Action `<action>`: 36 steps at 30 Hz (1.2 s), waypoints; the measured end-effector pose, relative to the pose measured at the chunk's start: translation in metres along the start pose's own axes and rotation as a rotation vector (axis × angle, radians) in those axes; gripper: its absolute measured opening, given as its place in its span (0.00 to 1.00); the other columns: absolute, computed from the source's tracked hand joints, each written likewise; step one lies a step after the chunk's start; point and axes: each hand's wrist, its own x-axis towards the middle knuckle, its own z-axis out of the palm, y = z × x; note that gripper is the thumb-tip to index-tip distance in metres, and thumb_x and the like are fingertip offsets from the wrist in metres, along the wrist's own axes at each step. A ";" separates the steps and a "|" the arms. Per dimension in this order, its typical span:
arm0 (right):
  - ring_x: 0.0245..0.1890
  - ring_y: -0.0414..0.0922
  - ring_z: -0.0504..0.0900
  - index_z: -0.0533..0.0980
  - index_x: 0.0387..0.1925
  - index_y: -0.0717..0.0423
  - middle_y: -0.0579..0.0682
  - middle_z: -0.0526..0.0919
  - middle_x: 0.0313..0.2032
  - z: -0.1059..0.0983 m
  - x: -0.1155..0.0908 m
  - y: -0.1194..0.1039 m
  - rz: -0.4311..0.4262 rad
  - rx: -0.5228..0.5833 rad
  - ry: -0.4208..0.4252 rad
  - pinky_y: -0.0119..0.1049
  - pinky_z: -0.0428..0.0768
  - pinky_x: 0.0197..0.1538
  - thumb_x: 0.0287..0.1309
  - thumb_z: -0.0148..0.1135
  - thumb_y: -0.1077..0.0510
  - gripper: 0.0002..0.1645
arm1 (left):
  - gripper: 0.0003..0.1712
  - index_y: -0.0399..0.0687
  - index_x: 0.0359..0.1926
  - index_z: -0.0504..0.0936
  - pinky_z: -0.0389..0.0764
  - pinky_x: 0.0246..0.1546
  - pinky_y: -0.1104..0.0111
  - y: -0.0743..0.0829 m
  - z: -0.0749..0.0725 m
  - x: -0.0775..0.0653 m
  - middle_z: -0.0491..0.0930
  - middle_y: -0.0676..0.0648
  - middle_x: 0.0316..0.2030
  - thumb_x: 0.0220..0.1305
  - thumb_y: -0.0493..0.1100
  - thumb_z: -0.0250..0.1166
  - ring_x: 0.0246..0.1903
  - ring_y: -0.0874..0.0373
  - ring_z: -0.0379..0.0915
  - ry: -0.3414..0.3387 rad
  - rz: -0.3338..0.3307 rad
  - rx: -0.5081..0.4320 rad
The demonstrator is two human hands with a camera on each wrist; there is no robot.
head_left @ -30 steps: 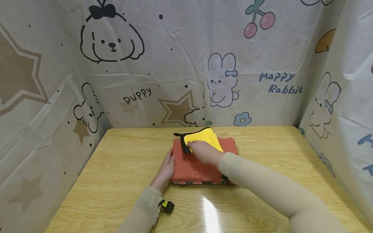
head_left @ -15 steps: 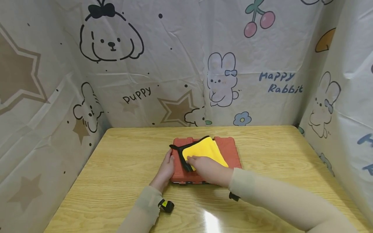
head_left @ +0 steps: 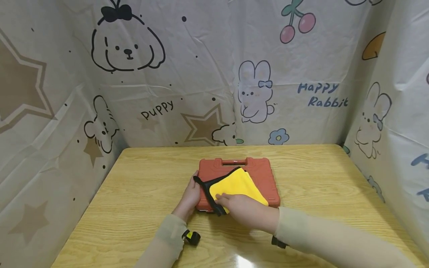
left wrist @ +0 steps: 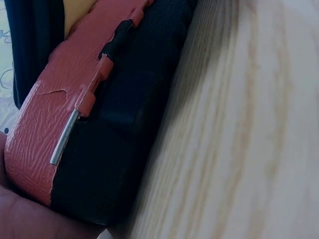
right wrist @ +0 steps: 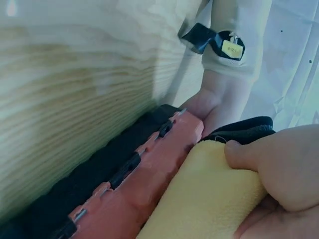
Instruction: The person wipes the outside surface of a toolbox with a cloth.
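Observation:
A folded yellow cloth (head_left: 231, 185) with a dark edge and dark underside lies slanted over the red plastic case (head_left: 261, 171). My right hand (head_left: 246, 208) grips the cloth, its thumb on the yellow face in the right wrist view; its other fingers are mostly hidden. At the case's left side, my left hand (head_left: 190, 195) rests along the edge with fingers pointing away from me. The left wrist view shows part of that hand (left wrist: 30, 214) touching the corner of the case. The case has a red lid and a black base.
The case lies flat on a wood-grain table (head_left: 151, 178), its handle (head_left: 234, 162) toward the back. Dark latches and metal hinge pins (left wrist: 64, 139) line the front side. A printed cloth backdrop (head_left: 201, 74) encloses the table's back and sides.
My right hand has drawn the yellow cloth toward me across the lid, from the back edge to the front. The case's handle has come into sight. The left hand has stayed in place.

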 end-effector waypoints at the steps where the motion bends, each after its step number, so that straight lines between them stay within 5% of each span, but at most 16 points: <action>1: 0.57 0.46 0.85 0.75 0.68 0.56 0.54 0.81 0.65 0.000 -0.002 0.000 -0.010 0.007 -0.001 0.28 0.85 0.44 0.68 0.62 0.69 0.28 | 0.32 0.47 0.83 0.45 0.42 0.79 0.42 0.000 0.000 0.000 0.47 0.36 0.82 0.86 0.49 0.34 0.81 0.38 0.37 0.001 0.000 -0.005; 14: 0.64 0.44 0.81 0.78 0.65 0.55 0.50 0.80 0.67 -0.005 -0.011 0.007 -0.078 0.097 0.000 0.36 0.82 0.62 0.60 0.64 0.75 0.32 | 0.32 0.45 0.83 0.47 0.44 0.79 0.41 0.000 0.000 0.000 0.50 0.34 0.80 0.85 0.49 0.35 0.80 0.36 0.40 0.012 0.010 0.062; 21: 0.61 0.46 0.83 0.78 0.65 0.58 0.52 0.81 0.65 -0.009 -0.005 0.017 -0.065 0.132 0.021 0.38 0.82 0.62 0.59 0.60 0.77 0.33 | 0.31 0.45 0.83 0.47 0.45 0.79 0.42 -0.001 -0.001 0.002 0.50 0.35 0.81 0.85 0.46 0.35 0.81 0.37 0.41 0.011 0.019 0.106; 36: 0.62 0.44 0.82 0.77 0.67 0.55 0.49 0.82 0.65 -0.014 0.016 0.059 0.054 0.161 0.028 0.41 0.80 0.65 0.64 0.60 0.73 0.31 | 0.32 0.46 0.83 0.45 0.47 0.79 0.42 -0.001 -0.002 0.003 0.49 0.34 0.81 0.85 0.44 0.36 0.80 0.36 0.40 -0.004 0.019 0.148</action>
